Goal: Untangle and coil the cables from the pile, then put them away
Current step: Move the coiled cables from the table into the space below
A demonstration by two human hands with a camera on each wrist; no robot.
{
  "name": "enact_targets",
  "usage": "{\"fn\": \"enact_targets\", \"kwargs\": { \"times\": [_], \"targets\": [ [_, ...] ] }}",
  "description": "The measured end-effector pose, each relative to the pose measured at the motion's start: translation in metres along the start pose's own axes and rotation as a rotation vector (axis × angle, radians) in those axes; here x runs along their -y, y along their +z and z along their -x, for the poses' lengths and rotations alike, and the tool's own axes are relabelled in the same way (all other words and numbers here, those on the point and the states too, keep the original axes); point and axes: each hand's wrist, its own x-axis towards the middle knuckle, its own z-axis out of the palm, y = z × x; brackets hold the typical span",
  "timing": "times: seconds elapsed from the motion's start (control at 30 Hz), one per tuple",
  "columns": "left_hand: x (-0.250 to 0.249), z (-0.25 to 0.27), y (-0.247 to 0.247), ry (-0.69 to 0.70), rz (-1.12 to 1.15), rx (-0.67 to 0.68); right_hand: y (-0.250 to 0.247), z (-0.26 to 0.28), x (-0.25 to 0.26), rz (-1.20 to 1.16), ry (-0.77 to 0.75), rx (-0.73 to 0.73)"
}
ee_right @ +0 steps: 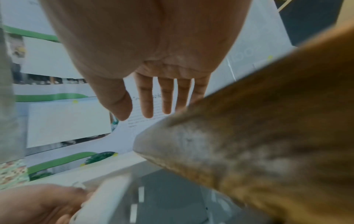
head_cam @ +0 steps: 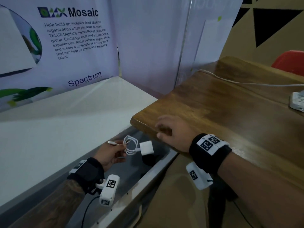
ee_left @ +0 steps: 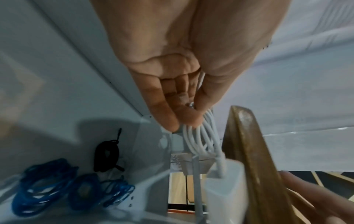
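Left hand (head_cam: 109, 155) sat at about 7 o'clock in the head view, over the open grey drawer (head_cam: 158, 168). Thumb and fingertips (ee_left: 188, 119) were pinched on a coiled white cable (head_cam: 130, 145); the loops hung below the pinch, with a white power adapter (head_cam: 146, 148) dangling at the coil's 3 o'clock side. A small metal-tipped plug (head_cam: 110, 142) stuck out at the coil's 9 o'clock, past the fingers. Coil and adapter were held in the air above the drawer, touching nothing else that could be seen.

Left wrist view: inside the drawer, a bundled black cable (ee_left: 107, 154) lay at 8 o'clock from the hand, and a coiled blue cable (ee_left: 47, 186) further toward 8 o'clock, close beside the black one. Whether they touched could not be told.

Right hand (head_cam: 171, 131) lay at the near corner of the wooden table (head_cam: 230, 104), at 3 o'clock from the coil. Fingers were straight and slightly spread, holding nothing; fingertips reached over the table's top near its edge.

White countertop (head_cam: 65, 125) ran along the drawer's 10 o'clock side, printed banners (head_cam: 74, 38) standing behind it. At 2 o'clock on the table, a white cord (head_cam: 238, 82) led to a white power strip (head_cam: 297, 101) at the frame edge.
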Motion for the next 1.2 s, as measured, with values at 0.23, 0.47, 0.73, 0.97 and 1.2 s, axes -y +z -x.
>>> {"fn": "enact_targets", "kwargs": {
  "times": [0.23,0.47,0.73,0.97,1.2],
  "targets": [
    [0.041,-0.041,-0.001,-0.089,-0.127,-0.096,0.016,-0.005,-0.014,0.102,0.123,0.050],
    [0.079,-0.114,0.001,-0.294,-0.138,-0.150,0.019,-0.007,-0.014,0.115,0.134,0.055],
    [0.115,-0.150,-0.002,-0.525,-0.271,-0.153,0.018,-0.009,-0.012,0.121,0.138,0.057],
    [0.111,-0.133,-0.010,-0.541,-0.350,-0.159,0.018,-0.008,-0.010,0.133,0.128,0.044],
    [0.048,-0.075,0.003,-0.191,-0.794,-0.027,0.018,-0.007,-0.011,0.135,0.116,0.039]
  ]
}}
